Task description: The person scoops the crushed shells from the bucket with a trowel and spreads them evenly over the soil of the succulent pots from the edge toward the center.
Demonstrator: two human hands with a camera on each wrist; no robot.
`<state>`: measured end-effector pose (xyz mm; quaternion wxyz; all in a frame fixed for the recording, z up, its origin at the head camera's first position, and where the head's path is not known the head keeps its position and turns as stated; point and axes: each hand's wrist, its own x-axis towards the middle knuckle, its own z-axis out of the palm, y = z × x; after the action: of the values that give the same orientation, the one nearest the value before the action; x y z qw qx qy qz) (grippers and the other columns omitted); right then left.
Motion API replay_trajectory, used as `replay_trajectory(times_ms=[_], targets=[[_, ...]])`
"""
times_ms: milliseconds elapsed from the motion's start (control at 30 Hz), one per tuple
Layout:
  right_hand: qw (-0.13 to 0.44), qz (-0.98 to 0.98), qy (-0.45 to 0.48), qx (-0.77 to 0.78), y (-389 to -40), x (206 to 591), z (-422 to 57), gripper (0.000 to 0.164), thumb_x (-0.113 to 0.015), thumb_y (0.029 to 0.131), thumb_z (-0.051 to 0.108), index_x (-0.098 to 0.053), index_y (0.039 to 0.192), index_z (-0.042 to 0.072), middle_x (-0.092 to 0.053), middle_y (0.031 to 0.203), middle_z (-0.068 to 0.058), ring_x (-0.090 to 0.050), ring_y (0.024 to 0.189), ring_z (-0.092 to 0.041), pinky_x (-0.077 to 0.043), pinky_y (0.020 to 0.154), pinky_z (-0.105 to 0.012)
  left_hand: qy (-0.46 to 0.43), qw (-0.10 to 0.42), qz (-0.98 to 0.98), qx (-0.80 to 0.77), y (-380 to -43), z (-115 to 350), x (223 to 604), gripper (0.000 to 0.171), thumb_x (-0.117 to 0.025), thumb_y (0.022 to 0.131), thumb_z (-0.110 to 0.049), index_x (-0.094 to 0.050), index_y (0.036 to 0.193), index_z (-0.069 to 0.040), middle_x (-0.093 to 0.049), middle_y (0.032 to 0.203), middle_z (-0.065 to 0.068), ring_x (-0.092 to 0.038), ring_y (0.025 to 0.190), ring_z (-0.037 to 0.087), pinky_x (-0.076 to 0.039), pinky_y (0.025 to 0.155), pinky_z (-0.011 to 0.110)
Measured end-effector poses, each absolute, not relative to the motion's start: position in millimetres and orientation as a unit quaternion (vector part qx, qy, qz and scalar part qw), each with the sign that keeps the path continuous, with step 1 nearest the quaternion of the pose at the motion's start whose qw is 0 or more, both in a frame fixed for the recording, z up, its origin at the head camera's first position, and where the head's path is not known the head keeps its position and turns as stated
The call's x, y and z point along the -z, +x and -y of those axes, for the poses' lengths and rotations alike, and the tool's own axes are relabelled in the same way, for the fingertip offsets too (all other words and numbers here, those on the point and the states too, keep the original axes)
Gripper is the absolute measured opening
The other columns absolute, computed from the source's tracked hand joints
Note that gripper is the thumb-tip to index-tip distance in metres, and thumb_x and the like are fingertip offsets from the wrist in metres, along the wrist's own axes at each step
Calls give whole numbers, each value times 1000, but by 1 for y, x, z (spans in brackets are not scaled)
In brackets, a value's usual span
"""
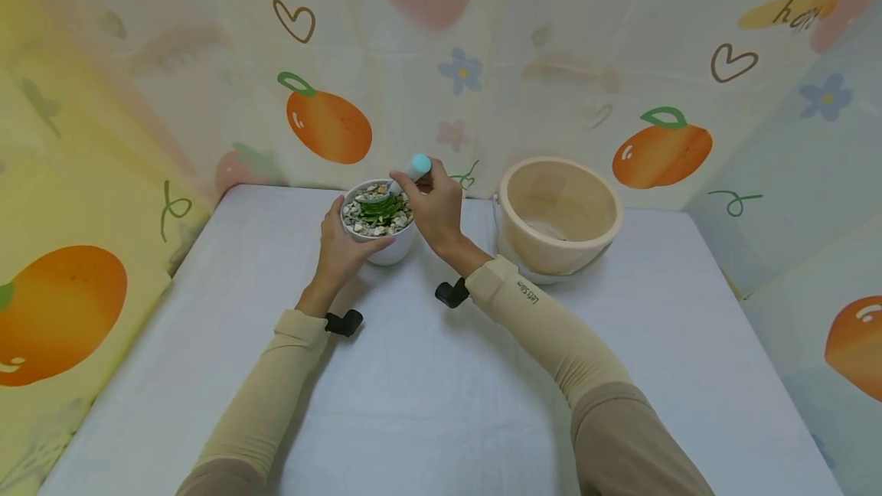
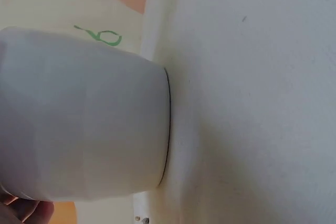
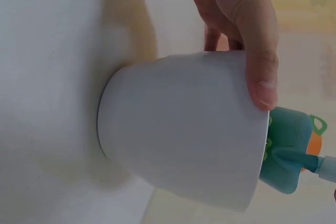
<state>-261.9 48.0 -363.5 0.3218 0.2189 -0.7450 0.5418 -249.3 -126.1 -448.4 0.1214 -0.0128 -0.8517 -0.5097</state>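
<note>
In the head view a white flowerpot holds pale pebbles around a green succulent. My left hand grips the pot at its left, with the thumb across the front near the rim; the right wrist view shows this thumb against the side. Over the pot's far right rim, my right hand pinches the light-blue-ended handle of a small trowel. Its teal blade shows behind the rim in the right wrist view. The pot's white wall fills much of the left wrist view.
A large cream pot stands to the right, by the table's back edge. White cloth covers the table. Behind it hangs a printed curtain with oranges and flowers. Each wrist carries a black camera mount.
</note>
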Motion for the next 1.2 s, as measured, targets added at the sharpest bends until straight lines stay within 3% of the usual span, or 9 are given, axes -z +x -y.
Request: replay_trajectory(times_ms=[500,767,1000,1200], targets=[[296,739,244,-554,-262,369,-50,31,-73,87,15,-60,105,-7,-72,89,-17,-73,84,-26,-58,77,-22,-66,22,840,538,-262,150,452,116,-84,75,-34,-5,157,-10,-14,161,16,-16,149,34,-17,119,58],[302,731,254,-557,-264,368,-49,30,-73,87,14,-61,105,-7,-72,88,-17,-72,82,-25,-59,75,-27,-71,25,838,541,-264,150,450,112,-84,75,-32,-10,156,-11,-20,160,14,-21,147,33,-20,119,58],[321,749,248,-524,-264,361,-46,32,-74,87,18,-60,102,-7,-72,84,-16,-73,78,-24,-58,73,-23,-71,25,838,540,-263,150,448,110,-83,76,-30,-10,155,-10,-22,159,16,-24,146,34,-22,118,57],[331,755,240,-512,-266,356,-46,34,-74,87,18,-60,103,-8,-72,81,-17,-72,74,-23,-58,69,-26,-66,25,839,539,-262,149,447,112,-84,76,-31,-9,156,-10,-21,159,16,-23,146,34,-21,119,56]])
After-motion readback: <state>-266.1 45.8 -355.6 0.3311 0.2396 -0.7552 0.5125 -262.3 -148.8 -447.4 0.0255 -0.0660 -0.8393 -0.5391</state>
